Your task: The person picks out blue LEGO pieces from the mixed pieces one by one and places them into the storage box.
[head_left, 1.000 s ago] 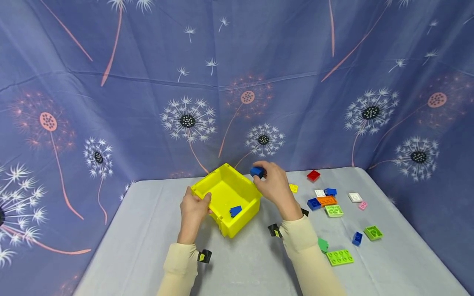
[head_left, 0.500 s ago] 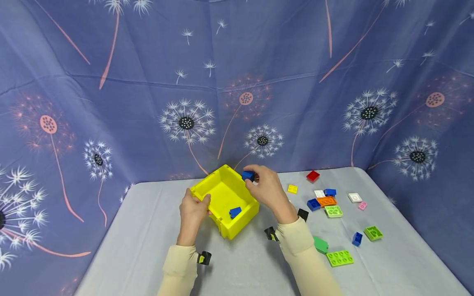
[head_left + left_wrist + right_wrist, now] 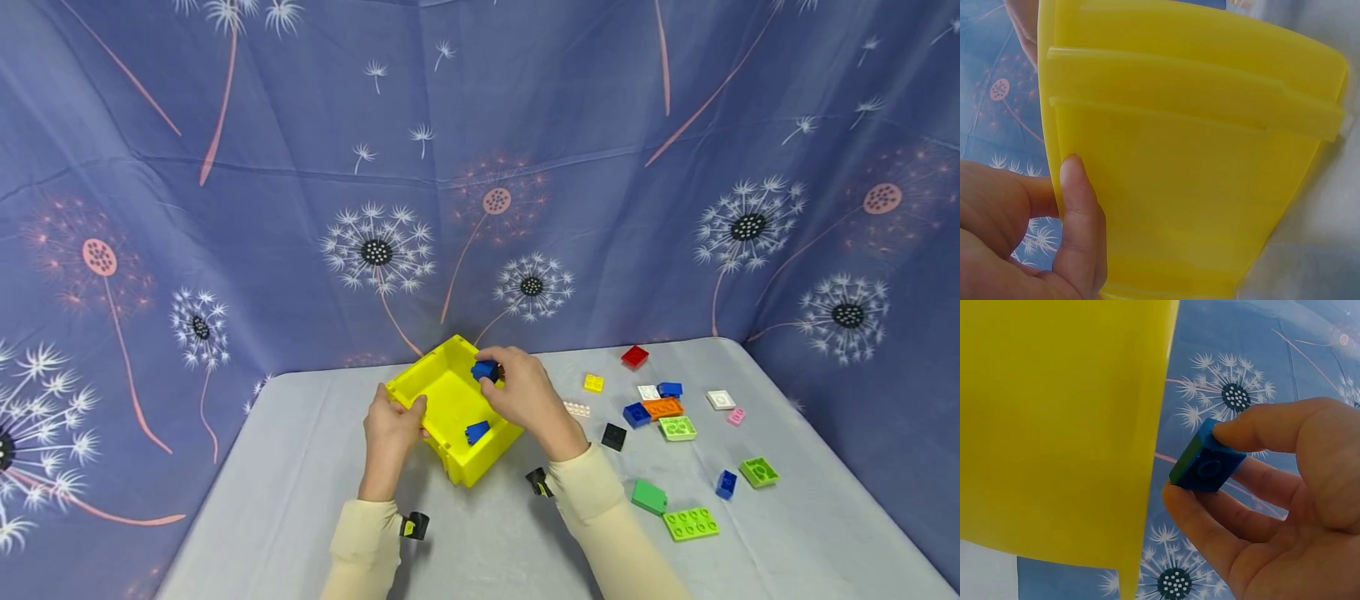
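My left hand [image 3: 392,425] grips the near-left rim of a yellow box [image 3: 491,450], thumb inside and fingers against the outer wall. The left wrist view shows those fingers [image 3: 1080,231] pressed on the yellow side wall [image 3: 1179,175]. My right hand [image 3: 525,392] pinches a blue toy brick [image 3: 485,371] over the box's right rim. From the right wrist, the same blue brick [image 3: 1207,459] sits between thumb and fingertips, its hollow underside showing. Another blue brick [image 3: 477,432] lies on the box floor.
Several loose bricks lie on the grey-covered table [image 3: 262,492] to the right: a red one [image 3: 634,357], an orange one [image 3: 663,407], a black one [image 3: 613,437], a green one [image 3: 649,497] and a lime plate [image 3: 692,524]. A patterned curtain [image 3: 637,250] hangs behind the table.
My right hand has moved left and slightly down, bringing the blue brick from beside the box to over its rim. The left hand and box have stayed nearly still.
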A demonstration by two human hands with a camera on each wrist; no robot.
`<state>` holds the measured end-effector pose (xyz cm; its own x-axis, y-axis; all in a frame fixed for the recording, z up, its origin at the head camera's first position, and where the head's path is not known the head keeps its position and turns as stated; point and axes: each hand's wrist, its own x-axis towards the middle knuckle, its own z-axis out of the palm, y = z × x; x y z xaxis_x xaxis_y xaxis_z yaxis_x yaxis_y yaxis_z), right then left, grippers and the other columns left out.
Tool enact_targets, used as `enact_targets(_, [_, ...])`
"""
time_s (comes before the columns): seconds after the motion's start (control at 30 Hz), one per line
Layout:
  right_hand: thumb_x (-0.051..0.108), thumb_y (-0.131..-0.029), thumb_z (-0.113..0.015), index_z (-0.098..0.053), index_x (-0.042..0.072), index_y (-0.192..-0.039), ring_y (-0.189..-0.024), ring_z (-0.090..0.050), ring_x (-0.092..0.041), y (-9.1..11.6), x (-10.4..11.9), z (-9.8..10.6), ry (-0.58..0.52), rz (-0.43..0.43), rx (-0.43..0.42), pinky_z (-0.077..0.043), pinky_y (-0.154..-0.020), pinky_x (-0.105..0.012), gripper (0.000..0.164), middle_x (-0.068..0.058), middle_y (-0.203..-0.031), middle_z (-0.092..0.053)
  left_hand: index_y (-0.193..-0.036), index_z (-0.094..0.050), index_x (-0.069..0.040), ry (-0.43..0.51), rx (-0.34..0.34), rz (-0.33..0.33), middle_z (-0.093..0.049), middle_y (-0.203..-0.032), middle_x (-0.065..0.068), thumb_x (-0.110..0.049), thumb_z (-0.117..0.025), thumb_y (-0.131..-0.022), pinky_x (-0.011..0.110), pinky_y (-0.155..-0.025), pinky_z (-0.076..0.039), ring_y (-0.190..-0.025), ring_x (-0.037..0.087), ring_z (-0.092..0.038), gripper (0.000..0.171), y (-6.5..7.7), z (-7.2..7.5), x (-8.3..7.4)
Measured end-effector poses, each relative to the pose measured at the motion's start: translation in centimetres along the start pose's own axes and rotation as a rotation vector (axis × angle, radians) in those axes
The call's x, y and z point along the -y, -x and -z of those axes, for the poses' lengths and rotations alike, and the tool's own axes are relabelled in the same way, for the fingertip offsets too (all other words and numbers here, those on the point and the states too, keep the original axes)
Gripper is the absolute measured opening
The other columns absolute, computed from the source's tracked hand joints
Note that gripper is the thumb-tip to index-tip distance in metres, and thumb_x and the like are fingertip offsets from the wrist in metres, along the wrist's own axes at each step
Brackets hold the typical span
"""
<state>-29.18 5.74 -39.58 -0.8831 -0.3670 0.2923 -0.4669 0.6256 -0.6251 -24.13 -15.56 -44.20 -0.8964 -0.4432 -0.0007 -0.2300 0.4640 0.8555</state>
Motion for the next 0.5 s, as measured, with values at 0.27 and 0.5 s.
enact_targets(0.27, [0.014, -0.094, -0.072, -0.072, 0.010, -0.127, -0.082, -0.057, -0.018, 0.0, -0.2, -0.6, 0.039, 0.035, 0.046, -0.052, -0.074, -0.034, 0.033, -0.006, -0.108, -0.069, -0.160, -0.014, 0.012, 0.004, 0.011, 0.016, -0.063, -0.056, 0.005, -0.029, -0.070, -0.099, 0.026, -0.042, -0.036, -0.039, 0.015, -0.050, 0.093, 0.2, -0.2, 0.0])
enact_targets(0.5, [0.014, -0.094, -0.075, -0.072, 0.009, -0.124, -0.095, -0.063, -0.020, 0.0, 0.3, -1.3, 0.049, 0.044, 0.115, -0.057, -0.085, -0.038, 0.031, -0.010, -0.118, -0.070, -0.161, -0.012, 0.011, 0.025, 0.004, 0.044, -0.064, -0.060, 0.007, -0.029, -0.070, -0.099, 0.026, -0.043, -0.038, -0.042, 0.016, -0.057, 0.094, 0.1, -0.2, -0.1])
